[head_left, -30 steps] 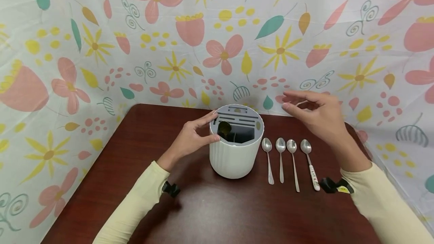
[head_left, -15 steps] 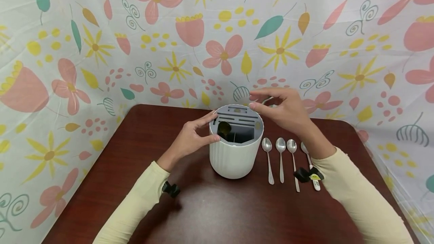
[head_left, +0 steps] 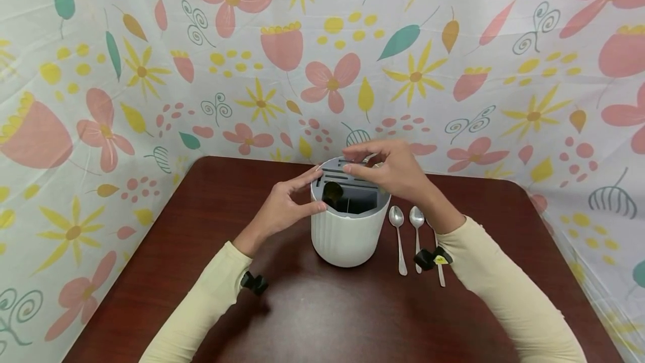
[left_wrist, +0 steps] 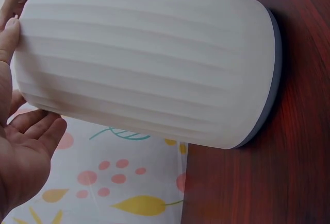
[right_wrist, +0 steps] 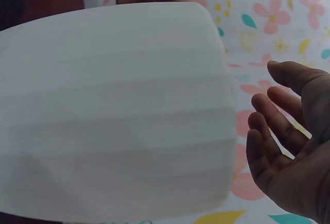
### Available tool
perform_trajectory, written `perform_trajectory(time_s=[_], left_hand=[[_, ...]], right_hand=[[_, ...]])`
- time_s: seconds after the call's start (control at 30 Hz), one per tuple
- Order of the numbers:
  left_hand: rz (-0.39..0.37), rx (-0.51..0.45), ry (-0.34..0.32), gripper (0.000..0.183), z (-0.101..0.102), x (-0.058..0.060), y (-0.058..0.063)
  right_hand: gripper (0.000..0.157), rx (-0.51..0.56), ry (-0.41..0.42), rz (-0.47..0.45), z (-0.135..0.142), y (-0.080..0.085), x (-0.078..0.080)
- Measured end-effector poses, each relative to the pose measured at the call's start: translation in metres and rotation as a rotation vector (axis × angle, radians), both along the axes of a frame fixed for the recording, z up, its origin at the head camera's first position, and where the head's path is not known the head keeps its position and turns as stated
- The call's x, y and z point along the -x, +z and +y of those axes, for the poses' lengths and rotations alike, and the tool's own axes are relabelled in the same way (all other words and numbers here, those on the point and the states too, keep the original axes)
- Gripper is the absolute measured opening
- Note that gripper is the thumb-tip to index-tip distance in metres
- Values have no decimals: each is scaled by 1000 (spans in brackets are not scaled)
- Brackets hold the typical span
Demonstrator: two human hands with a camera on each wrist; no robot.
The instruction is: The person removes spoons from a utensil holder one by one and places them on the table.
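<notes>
A white ribbed utensil holder [head_left: 347, 240] with a grey slotted top stands upright on the table, seen from above in the head view. My left hand [head_left: 283, 206] holds its left side at the rim, thumb at the front and fingers toward the back. A dark, shiny round piece [head_left: 332, 191] shows in the front left compartment. Over the back right of the top hovers my right hand [head_left: 393, 170], fingers loosely bent, nothing between them. In the right wrist view its fingers [right_wrist: 276, 126] are apart from the holder's white wall [right_wrist: 118, 110].
To the right of the holder lie metal spoons: one at the left [head_left: 398, 234], one beside it [head_left: 417, 220], and a third [head_left: 440, 273] partly behind my right wrist. The brown table [head_left: 302, 312] meets a flowered cloth [head_left: 282, 99] at the back.
My right hand has moved left and down from beyond the spoons to over the holder's top. The right forearm now hides the patterned-handled spoon. My left hand and the holder stay put.
</notes>
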State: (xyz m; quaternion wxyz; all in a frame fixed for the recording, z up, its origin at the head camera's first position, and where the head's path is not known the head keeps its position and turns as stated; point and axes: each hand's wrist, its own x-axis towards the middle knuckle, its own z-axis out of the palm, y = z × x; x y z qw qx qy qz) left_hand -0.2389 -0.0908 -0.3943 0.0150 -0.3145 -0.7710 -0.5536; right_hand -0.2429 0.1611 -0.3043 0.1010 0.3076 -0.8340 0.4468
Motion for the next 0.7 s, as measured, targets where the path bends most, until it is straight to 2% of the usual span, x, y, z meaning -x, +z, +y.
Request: perform_trajectory(time_s=[0.07, 0.17, 0.27, 0.53, 0.7], left_hand=[[1, -11, -2, 69, 0, 1, -2], [-10, -21, -15, 68, 1, -8, 10], [-14, -24, -25, 68, 1, -13, 18], [-26, -1, -14, 68, 1, -13, 19], [-17, 14, -9, 67, 1, -13, 20]], right_hand=[[25, 7, -6, -29, -4, 4, -6], [25, 13, -11, -79, -10, 11, -17], [26, 2, -21, -104, -12, 7, -19], [30, -41, -29, -86, -7, -22, -2], [29, -65, 0, -31, -8, -31, 3]])
